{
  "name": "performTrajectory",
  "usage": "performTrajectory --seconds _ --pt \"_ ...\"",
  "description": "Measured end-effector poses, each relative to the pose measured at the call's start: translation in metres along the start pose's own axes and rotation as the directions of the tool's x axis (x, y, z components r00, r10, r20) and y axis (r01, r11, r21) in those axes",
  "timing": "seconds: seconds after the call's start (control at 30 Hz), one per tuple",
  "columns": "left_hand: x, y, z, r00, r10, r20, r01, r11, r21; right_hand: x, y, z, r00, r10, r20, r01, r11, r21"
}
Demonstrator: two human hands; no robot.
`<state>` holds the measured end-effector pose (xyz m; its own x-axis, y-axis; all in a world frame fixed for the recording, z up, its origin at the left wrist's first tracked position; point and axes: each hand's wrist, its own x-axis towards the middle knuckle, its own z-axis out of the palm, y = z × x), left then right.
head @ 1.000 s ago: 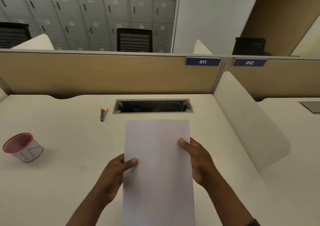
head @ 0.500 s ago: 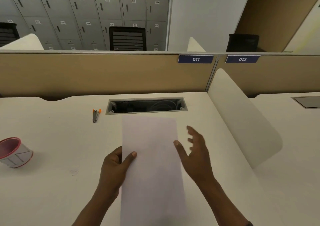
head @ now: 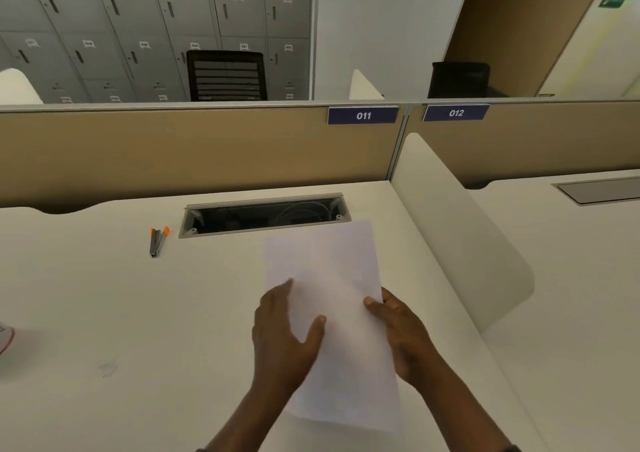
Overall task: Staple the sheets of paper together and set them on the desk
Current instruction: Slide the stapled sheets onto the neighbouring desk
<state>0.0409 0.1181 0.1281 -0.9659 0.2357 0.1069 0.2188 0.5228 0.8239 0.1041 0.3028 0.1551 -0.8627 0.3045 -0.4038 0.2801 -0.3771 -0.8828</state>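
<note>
The white sheets of paper (head: 332,271) are at the middle right of the white desk (head: 104,313), their far end close to the cable slot. My right hand (head: 405,334) grips their right edge, thumb on top. My left hand (head: 280,330) lies over their left edge with thumb and fingers spread on top, not pinching. A small grey stapler (head: 157,242) with orange ends lies on the desk far to the left of the sheets, untouched. Whether the sheets are stapled cannot be seen.
An open cable slot (head: 265,214) is sunk into the desk behind the sheets. A white curved side divider (head: 460,243) stands to the right, a tan partition (head: 190,146) at the back. A red-rimmed cup (head: 5,337) peeks in at the left edge.
The sheets have shifted right and slightly farther away. My right hand, open half a second ago, now grips the right edge. My left hand has let go and spread on top.
</note>
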Motion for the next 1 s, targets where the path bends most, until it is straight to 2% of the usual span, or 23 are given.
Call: performTrajectory --seconds 0.03,0.07,0.1,0.13,0.2,0.27,0.37,0.4,0.5,0.53,0.63,0.7,0.83,1.0 --pt "0.007 -0.006 0.003 0.983 -0.178 0.044 0.181 0.981 -0.076 0.007 -0.001 -0.012 1.0 0.022 -0.007 -0.022 0.999 0.037" --pt "0.014 -0.012 0.005 0.932 -0.333 0.144 0.356 0.917 -0.182 0.014 -0.001 -0.023 0.999 0.043 -0.011 -0.042 0.998 0.053" --pt "0.019 -0.016 0.01 0.867 -0.419 0.27 0.486 0.83 -0.275 0.021 -0.002 -0.035 0.998 0.055 -0.01 -0.054 0.997 0.057" --pt "0.024 -0.018 0.016 0.815 -0.435 0.383 0.56 0.76 -0.328 0.028 -0.002 -0.047 0.998 0.06 -0.005 -0.06 0.997 0.053" --pt "0.031 -0.017 0.025 0.783 -0.374 0.497 0.566 0.76 -0.321 0.041 -0.005 -0.066 0.998 0.056 -0.041 -0.057 0.998 -0.016" --pt "0.035 -0.011 0.04 0.803 -0.349 0.483 0.509 0.824 -0.25 0.06 -0.003 -0.086 0.995 0.004 -0.102 -0.027 0.975 -0.219" --pt "0.043 -0.003 0.071 0.818 -0.359 0.449 0.485 0.85 -0.205 0.089 0.005 -0.112 0.971 -0.097 -0.218 -0.034 0.848 -0.529" --pt "0.047 -0.001 0.081 0.81 -0.382 0.445 0.514 0.827 -0.227 0.1 0.01 -0.122 0.968 -0.116 -0.224 -0.036 0.814 -0.58" --pt "0.063 -0.003 0.109 0.729 -0.504 0.463 0.676 0.636 -0.371 0.119 0.011 -0.138 0.954 -0.148 -0.262 -0.064 0.75 -0.658" --pt "0.07 -0.004 0.119 0.718 -0.531 0.45 0.693 0.608 -0.388 0.123 0.01 -0.142 0.948 -0.163 -0.272 -0.066 0.739 -0.671" --pt "0.081 -0.012 0.142 0.789 -0.501 0.355 0.595 0.768 -0.239 0.135 0.011 -0.152 0.935 -0.162 -0.315 -0.109 0.715 -0.69" --pt "0.086 -0.008 0.15 0.832 -0.454 0.318 0.524 0.832 -0.185 0.145 0.014 -0.158 0.93 -0.174 -0.323 -0.12 0.688 -0.716" --pt "0.096 -0.002 0.168 0.903 -0.358 0.239 0.391 0.914 -0.106 0.163 0.02 -0.17 0.906 -0.262 -0.332 -0.101 0.628 -0.772" --pt "0.101 -0.01 0.185 0.945 -0.184 0.27 0.166 0.982 0.089 0.178 0.025 -0.176 0.863 -0.366 -0.347 -0.057 0.613 -0.788"
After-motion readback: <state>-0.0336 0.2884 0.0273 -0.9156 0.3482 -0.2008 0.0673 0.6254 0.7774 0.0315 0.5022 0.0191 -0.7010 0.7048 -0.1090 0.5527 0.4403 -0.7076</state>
